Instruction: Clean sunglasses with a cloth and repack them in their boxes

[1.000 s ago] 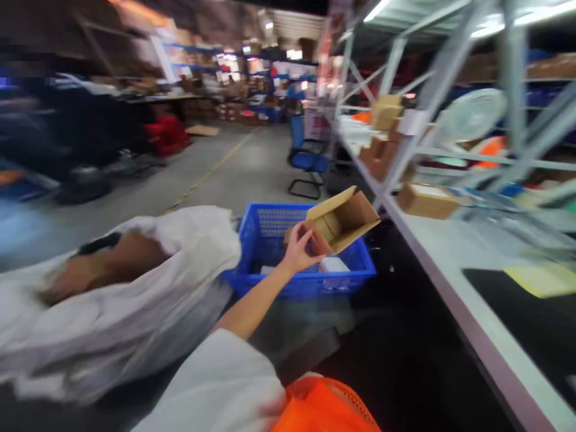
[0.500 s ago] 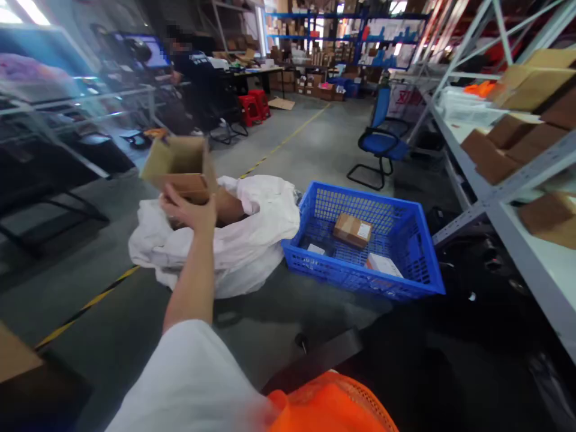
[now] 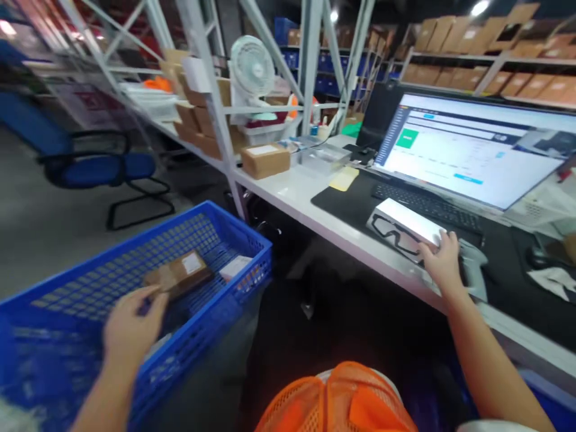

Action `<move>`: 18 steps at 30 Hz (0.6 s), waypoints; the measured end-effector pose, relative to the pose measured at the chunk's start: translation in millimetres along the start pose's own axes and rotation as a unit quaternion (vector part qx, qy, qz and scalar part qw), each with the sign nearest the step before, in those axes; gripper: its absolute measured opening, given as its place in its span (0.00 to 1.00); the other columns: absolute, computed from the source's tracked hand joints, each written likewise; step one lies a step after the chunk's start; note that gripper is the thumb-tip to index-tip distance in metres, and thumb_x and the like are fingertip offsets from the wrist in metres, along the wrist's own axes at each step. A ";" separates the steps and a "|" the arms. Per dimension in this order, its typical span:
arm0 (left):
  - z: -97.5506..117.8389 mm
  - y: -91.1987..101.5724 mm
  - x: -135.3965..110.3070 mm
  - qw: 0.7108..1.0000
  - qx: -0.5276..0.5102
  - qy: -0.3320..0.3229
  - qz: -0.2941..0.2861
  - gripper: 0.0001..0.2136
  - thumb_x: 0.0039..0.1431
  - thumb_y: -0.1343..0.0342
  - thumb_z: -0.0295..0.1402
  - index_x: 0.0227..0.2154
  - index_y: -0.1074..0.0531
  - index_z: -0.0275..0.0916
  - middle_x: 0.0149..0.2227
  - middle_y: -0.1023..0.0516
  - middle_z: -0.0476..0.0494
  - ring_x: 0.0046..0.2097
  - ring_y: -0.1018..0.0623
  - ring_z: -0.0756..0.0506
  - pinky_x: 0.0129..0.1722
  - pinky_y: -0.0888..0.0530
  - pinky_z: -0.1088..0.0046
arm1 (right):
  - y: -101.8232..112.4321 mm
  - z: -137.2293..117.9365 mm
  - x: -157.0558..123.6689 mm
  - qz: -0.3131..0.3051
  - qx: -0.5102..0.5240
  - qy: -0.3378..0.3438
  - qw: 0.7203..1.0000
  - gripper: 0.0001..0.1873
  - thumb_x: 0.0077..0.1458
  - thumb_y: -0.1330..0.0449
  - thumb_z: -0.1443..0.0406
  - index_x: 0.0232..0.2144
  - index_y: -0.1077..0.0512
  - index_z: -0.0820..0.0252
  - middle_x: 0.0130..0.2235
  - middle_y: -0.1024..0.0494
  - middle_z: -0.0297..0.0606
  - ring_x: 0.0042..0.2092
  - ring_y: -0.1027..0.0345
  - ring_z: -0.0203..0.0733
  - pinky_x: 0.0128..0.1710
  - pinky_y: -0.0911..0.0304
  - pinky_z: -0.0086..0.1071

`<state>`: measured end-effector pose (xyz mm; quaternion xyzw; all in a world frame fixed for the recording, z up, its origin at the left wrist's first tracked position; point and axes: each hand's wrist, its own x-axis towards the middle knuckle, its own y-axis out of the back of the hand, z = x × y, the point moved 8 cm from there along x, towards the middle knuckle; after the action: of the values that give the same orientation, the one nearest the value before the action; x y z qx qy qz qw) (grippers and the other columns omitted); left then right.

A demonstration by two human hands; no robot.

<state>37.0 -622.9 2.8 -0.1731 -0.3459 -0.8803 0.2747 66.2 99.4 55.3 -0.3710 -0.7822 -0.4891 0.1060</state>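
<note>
My left hand is over the blue plastic crate, its fingers loosely curved and a gap showing between thumb and fingers. Its fingertips overlap the near-left end of a taped brown cardboard box in the crate; whether they touch it I cannot tell. Over at the desk, my right hand grips the right end of a white box with goggles pictured on its side. That box is at the front of the black desk mat. A grey handheld scanner lies just right of my right hand.
A smaller white box lies in the crate. On the desk are a monitor, a keyboard, a yellow paper pad and a brown carton. Shelf uprights rise behind the crate; a blue chair stands left.
The view has swung right, from the white sack to the desk. My left hand no longer holds the open carton and is over the crate. My right hand has come into view, on the goggles box.
</note>
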 end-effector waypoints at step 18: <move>401.8 -586.4 173.9 0.916 0.100 -0.135 -0.365 0.21 0.62 0.40 0.41 0.54 0.28 0.33 0.56 0.25 0.32 0.59 0.26 0.36 0.61 0.33 0.49 | -24.6 17.3 -59.2 0.062 -0.138 -0.050 0.987 0.40 0.66 0.49 0.49 0.71 0.50 0.64 0.63 0.31 0.56 0.60 0.32 0.63 0.52 0.30 0.53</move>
<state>-408.0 -45.7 69.2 -0.1239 -0.5048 -0.8485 -0.0996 94.3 79.7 -1.5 -0.4539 -0.6868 -0.5659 0.0452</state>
